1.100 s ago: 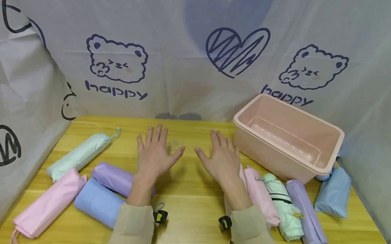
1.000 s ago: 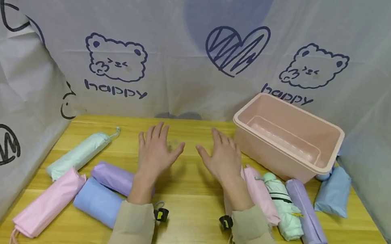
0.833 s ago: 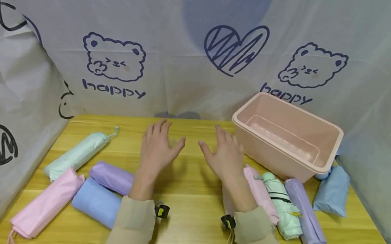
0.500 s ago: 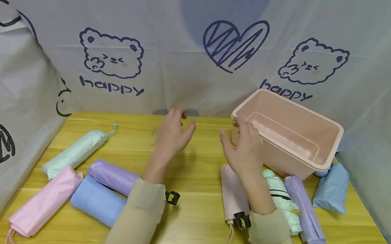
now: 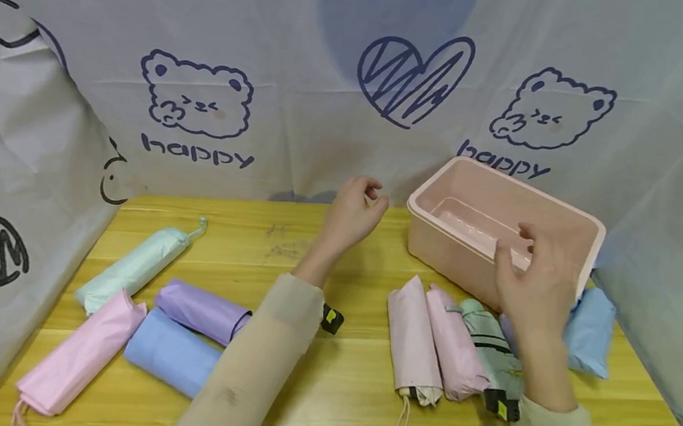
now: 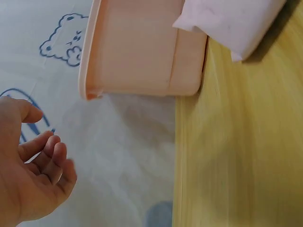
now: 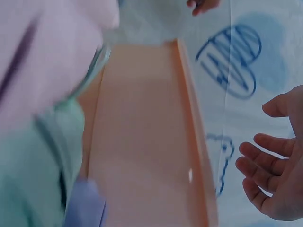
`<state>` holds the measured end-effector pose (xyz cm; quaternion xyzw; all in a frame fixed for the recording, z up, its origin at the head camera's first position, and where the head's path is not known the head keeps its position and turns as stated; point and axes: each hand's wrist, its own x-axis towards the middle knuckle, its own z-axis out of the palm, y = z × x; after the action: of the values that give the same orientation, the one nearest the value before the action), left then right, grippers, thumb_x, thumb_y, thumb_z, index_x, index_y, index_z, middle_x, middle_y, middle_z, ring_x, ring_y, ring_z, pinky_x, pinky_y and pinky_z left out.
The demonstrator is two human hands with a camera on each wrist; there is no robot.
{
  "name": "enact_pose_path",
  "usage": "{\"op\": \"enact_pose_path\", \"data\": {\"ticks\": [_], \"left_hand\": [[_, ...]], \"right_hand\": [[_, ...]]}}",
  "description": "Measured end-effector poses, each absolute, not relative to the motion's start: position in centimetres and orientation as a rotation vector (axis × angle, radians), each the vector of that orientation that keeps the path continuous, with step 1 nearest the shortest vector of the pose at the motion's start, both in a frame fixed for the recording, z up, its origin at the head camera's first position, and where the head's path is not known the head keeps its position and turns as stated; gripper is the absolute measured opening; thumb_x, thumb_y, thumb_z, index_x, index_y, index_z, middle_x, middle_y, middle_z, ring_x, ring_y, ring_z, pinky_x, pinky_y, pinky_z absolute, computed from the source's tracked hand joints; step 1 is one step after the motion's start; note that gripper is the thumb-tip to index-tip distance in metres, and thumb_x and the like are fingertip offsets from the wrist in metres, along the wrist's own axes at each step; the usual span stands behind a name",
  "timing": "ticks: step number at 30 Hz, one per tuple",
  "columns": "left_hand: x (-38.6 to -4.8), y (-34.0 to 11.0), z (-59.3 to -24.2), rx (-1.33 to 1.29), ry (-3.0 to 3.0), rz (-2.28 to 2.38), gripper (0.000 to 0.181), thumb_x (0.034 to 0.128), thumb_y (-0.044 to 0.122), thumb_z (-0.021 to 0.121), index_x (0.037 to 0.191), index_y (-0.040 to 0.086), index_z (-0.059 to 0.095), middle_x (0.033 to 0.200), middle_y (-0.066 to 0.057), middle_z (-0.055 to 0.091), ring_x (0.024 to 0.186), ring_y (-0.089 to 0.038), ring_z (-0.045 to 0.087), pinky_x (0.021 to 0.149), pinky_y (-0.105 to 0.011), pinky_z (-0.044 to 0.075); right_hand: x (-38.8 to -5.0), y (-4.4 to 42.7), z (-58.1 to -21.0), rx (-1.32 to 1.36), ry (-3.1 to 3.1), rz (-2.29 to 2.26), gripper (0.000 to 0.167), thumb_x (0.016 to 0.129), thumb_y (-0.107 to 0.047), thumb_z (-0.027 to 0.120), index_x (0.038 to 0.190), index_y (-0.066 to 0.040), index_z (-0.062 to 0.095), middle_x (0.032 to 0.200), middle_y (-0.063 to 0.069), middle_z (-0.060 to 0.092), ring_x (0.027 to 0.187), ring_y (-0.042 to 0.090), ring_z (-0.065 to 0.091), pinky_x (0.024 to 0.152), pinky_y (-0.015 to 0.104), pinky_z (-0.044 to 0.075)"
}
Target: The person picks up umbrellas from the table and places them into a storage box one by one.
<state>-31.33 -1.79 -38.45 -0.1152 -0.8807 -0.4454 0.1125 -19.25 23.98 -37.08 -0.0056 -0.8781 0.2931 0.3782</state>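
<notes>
In the head view my left hand (image 5: 354,213) hovers over the back of the table, left of the pink bin (image 5: 452,251), fingers loosely bent and holding nothing. My right hand (image 5: 540,283) is above the bin's front right part, thumb and fingers apart, with nothing between them. Below it lie a pale pink umbrella (image 5: 415,343), a pink umbrella (image 5: 456,348) and a mint umbrella (image 5: 489,338); a purple one is mostly hidden by the right arm. The left wrist view shows the left hand (image 6: 35,165) beside the bin (image 6: 132,52); the right wrist view shows the right hand (image 7: 279,161) with spread fingers.
On the left of the table (image 5: 316,423) lie a mint umbrella (image 5: 133,269), a pink one (image 5: 81,355), a purple one (image 5: 201,309) and a blue one (image 5: 171,352). A blue pouch-like item (image 5: 590,332) lies right of the bin. A printed cloth (image 5: 301,123) hangs behind.
Both hands have moved right and away from the body, the right one from left of the bin to over it. Their fingers are more bent. The pale pink umbrella has come into full view.
</notes>
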Motion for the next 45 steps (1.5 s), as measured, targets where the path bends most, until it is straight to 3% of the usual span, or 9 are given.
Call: {"op": "enact_pose_path", "data": {"ticks": [4, 7, 13, 17, 23, 28, 38, 45], "left_hand": [[-32.5, -0.3, -38.1, -0.368, -2.572, -1.360, 0.030, 0.1000, 0.025, 0.059, 0.122, 0.006, 0.066, 0.112, -0.007, 0.062, 0.095, -0.020, 0.061, 0.082, -0.033, 0.052], [-33.0, 0.7, -38.1, -0.366, -2.572, -1.423, 0.030, 0.1009, 0.024, 0.059, 0.122, 0.004, 0.066, 0.118, -0.009, 0.064, 0.102, -0.022, 0.063, 0.086, -0.032, 0.054], [-33.5, 2.7, -38.5, -0.319, -2.540, -1.696, 0.036, 0.1038, 0.020, 0.060, 0.133, 0.000, 0.062, 0.131, -0.013, 0.065, 0.115, -0.027, 0.065, 0.091, -0.036, 0.056], [-33.7, 4.0, -38.8, -0.333, -2.529, -1.738, 0.036, 0.1048, 0.017, 0.057, 0.135, -0.002, 0.062, 0.132, -0.017, 0.066, 0.119, -0.030, 0.066, 0.096, -0.036, 0.055], [-33.9, 5.0, -39.2, -0.305, -2.531, -1.689, 0.034, 0.1036, 0.013, 0.057, 0.133, -0.001, 0.066, 0.127, -0.018, 0.069, 0.115, -0.029, 0.067, 0.094, -0.037, 0.056], [-33.9, 5.1, -39.3, -0.276, -2.538, -1.688, 0.034, 0.1028, 0.011, 0.056, 0.132, -0.001, 0.067, 0.126, -0.018, 0.069, 0.114, -0.029, 0.067, 0.093, -0.036, 0.056], [-33.0, 2.9, -39.4, -0.217, -2.492, -1.721, 0.034, 0.0994, 0.009, 0.057, 0.129, -0.002, 0.068, 0.120, -0.018, 0.070, 0.109, -0.028, 0.067, 0.091, -0.033, 0.055], [-31.5, 0.3, -39.0, -0.128, -2.391, -1.761, 0.037, 0.0974, 0.010, 0.058, 0.130, -0.004, 0.068, 0.119, -0.019, 0.071, 0.108, -0.030, 0.068, 0.092, -0.037, 0.057]], "right_hand": [[-18.9, 26.7, -37.4, -0.143, -2.236, 0.735, 0.045, 0.094, -0.029, 0.061, 0.126, 0.002, 0.065, 0.122, 0.028, 0.063, 0.111, 0.052, 0.055, 0.092, 0.069, 0.035], [-18.8, 28.6, -37.6, -0.260, -2.256, 0.763, 0.049, 0.093, -0.029, 0.059, 0.130, 0.002, 0.063, 0.129, 0.031, 0.058, 0.124, 0.054, 0.048, 0.102, 0.070, 0.031], [-18.9, 32.1, -38.3, -0.426, -2.310, 0.885, 0.066, 0.094, -0.026, 0.057, 0.148, 0.009, 0.045, 0.145, 0.036, 0.045, 0.139, 0.052, 0.036, 0.115, 0.065, 0.026], [-19.0, 33.4, -38.7, -0.488, -2.394, 0.972, 0.070, 0.095, -0.026, 0.054, 0.153, 0.010, 0.037, 0.147, 0.038, 0.042, 0.136, 0.054, 0.039, 0.112, 0.064, 0.030], [-19.2, 33.9, -39.6, -0.495, -2.545, 1.041, 0.065, 0.098, -0.023, 0.046, 0.154, 0.008, 0.037, 0.142, 0.040, 0.050, 0.130, 0.057, 0.049, 0.104, 0.067, 0.040], [-19.5, 33.7, -39.8, -0.516, -2.572, 1.072, 0.067, 0.098, -0.020, 0.043, 0.160, 0.003, 0.031, 0.150, 0.036, 0.045, 0.138, 0.055, 0.043, 0.109, 0.068, 0.037], [-20.0, 32.5, -39.5, -0.465, -2.606, 1.055, 0.070, 0.098, -0.021, 0.045, 0.161, 0.002, 0.025, 0.153, 0.037, 0.039, 0.139, 0.056, 0.041, 0.111, 0.067, 0.036], [-21.0, 31.2, -39.0, -0.316, -2.662, 1.040, 0.070, 0.098, -0.019, 0.044, 0.160, 0.005, 0.024, 0.153, 0.037, 0.039, 0.136, 0.056, 0.044, 0.108, 0.067, 0.039]]}}
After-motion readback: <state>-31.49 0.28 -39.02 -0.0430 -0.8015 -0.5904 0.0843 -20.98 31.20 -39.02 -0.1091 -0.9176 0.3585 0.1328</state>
